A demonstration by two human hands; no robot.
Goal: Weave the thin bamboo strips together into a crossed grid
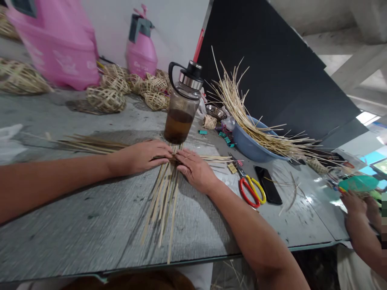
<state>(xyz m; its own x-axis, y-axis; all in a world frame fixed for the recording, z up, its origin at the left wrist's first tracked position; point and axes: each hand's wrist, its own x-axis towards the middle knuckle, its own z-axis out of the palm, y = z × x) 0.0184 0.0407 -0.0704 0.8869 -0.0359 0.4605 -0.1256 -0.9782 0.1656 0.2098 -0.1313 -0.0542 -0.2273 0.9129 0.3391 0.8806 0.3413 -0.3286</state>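
Thin pale bamboo strips (165, 193) lie crossed on the grey table, one bunch fanning toward the near edge, others running left and right. My left hand (145, 156) is at the crossing from the left, its thumb and fingertips closed on the strips. From the right, my right hand (196, 169) meets it there, fingers bent over the same crossing with the thumb below. The fingertips cover most of the woven middle. Just behind my hands stands a clear bottle (179, 117) with a black lid and brown liquid.
Red-and-yellow scissors (252, 189) and a black phone (268, 185) lie to the right. Behind them, a blue basin (256, 141) holds many strips. Woven balls (105, 98) and pink spray bottles (142, 54) line the back. Another person's hands (355, 205) work at far right.
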